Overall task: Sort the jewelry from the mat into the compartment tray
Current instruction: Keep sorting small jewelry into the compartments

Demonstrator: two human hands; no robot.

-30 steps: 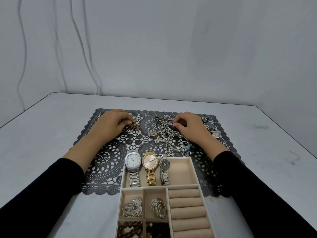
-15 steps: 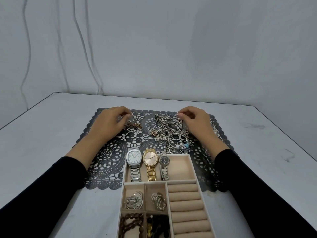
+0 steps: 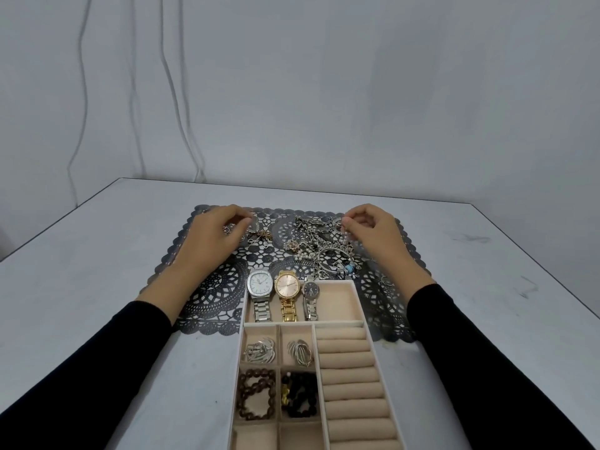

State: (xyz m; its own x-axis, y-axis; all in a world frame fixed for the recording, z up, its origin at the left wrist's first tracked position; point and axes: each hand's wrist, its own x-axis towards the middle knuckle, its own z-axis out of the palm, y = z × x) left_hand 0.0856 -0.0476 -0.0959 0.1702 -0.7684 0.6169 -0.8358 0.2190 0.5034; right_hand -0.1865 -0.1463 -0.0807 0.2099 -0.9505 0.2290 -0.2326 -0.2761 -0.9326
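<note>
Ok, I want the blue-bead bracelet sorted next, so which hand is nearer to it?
Right. The right hand is just behind the blue-bead bracelet, slightly to its right; the left hand is well off to its left.

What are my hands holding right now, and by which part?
Right hand pinches what looks like a beaded strand by its upper end, at the jewelry pile. Left hand curls over small pieces; grip unclear.

watch dials (image 3: 259,282) unreadable, no legible text
</note>
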